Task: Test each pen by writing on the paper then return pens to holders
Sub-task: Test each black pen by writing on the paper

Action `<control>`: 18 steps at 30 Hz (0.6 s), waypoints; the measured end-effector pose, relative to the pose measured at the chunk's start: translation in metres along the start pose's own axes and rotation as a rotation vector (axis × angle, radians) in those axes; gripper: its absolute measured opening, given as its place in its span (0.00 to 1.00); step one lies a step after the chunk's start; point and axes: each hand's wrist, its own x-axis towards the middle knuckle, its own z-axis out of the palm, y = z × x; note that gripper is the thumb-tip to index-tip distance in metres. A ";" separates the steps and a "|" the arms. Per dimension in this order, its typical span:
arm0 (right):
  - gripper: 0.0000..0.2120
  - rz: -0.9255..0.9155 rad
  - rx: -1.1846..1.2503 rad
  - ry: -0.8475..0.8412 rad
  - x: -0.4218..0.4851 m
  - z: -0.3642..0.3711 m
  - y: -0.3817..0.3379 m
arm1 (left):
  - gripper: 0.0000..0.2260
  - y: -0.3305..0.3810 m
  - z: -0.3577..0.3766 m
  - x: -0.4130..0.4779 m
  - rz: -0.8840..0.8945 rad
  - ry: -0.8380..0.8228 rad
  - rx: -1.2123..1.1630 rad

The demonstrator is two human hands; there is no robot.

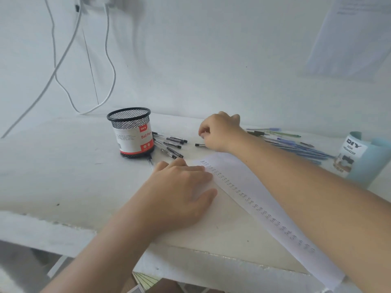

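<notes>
Surface (63, 176) backs onto a wall. Mesh holder (129, 132) stands left of centre, near the far edge. Pen cluster (169, 144) lies just right of the holder's base, some pens touching it. Single pen (200, 145) lies apart, right of the cluster, its right part under the right hand (220, 132); grip not discernible. Second pen pile (296, 144) lies behind the right forearm, toward the right edge. Organizer (357, 157) stands at the right edge, just right of that pile. Paper strip (254, 197) runs diagonally from centre to the near edge, overhanging it at right. Left hand (182, 187) lies flat, fingers on the strip's far end. Cables (63, 60) hang on the wall behind and left of the holder
</notes>
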 end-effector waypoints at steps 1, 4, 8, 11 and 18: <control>0.12 -0.005 0.010 -0.053 0.004 0.003 -0.008 | 0.23 0.000 0.000 0.000 0.001 0.006 0.000; 0.13 -0.001 0.016 -0.132 0.016 0.016 -0.026 | 0.23 -0.002 0.002 0.001 0.004 0.014 0.013; 0.12 0.016 -0.029 -0.192 0.027 0.025 -0.037 | 0.23 -0.003 0.003 0.002 -0.002 0.018 0.008; 0.11 0.036 -0.055 -0.177 0.030 0.027 -0.038 | 0.24 -0.002 0.004 0.003 -0.005 0.023 0.022; 0.09 0.129 -0.006 -0.025 0.029 0.027 -0.032 | 0.22 -0.003 0.005 0.006 -0.007 0.047 0.028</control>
